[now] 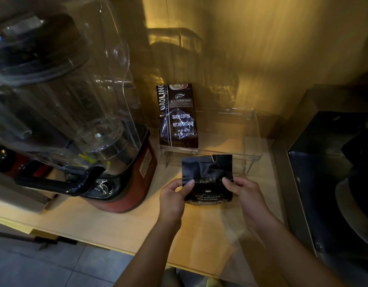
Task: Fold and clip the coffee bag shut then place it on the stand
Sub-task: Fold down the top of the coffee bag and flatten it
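Observation:
A black coffee bag [208, 177] with gold lettering stands upright on the wooden counter, its torn top open and crumpled. My left hand [173, 195] pinches its left edge and my right hand [244, 193] pinches its right edge, at mid height. Just behind the bag is a clear acrylic stand [251, 154]. A second, taller dark coffee bag [178, 117] stands on the left part of that stand. No clip is visible.
A large blender [116, 162] with a red base and clear sound cover fills the left side. A black appliance [332, 162] sits on the right. The wooden counter edge [121, 248] runs in front, with grey floor below.

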